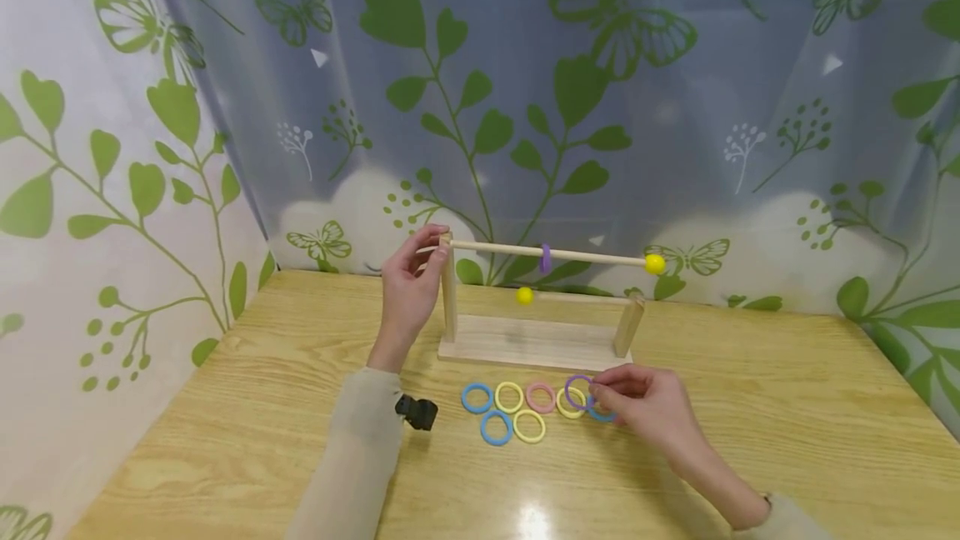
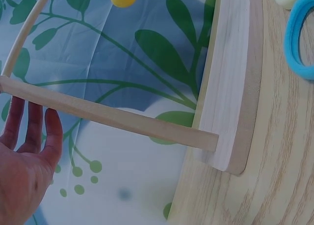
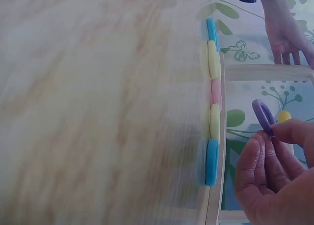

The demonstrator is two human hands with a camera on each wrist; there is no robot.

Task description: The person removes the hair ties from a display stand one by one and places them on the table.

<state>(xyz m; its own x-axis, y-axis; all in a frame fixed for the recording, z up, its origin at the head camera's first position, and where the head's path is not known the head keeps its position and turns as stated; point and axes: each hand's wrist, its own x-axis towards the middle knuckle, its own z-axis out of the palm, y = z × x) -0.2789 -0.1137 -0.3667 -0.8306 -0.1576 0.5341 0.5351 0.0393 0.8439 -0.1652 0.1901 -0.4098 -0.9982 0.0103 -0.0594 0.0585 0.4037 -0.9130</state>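
Note:
A wooden stand has a pale base [image 1: 532, 342], a tall left post [image 1: 449, 298] and a shorter right post [image 1: 630, 328]. From the tall post an upper rod [image 1: 495, 248] runs right to a yellow ball [image 1: 655, 264]; one purple ring [image 1: 546, 259] hangs midway on it. My left hand [image 1: 409, 283] grips the top of the tall post between thumb and fingers. Thumb and fingertips of my right hand [image 1: 654, 407] pinch another purple ring [image 3: 263, 116], held up above the tabletop in front of the stand. In the head view it overlaps a yellow ring and a blue ring.
Several blue, yellow and pink rings lie in two rows before the base, among them a pink ring [image 1: 528, 397] and a blue ring [image 1: 483, 428]. A lower rod [image 1: 585, 298] points left from the short post, tipped by a yellow ball [image 1: 524, 296]. Behind hangs a patterned curtain [image 1: 480, 190].

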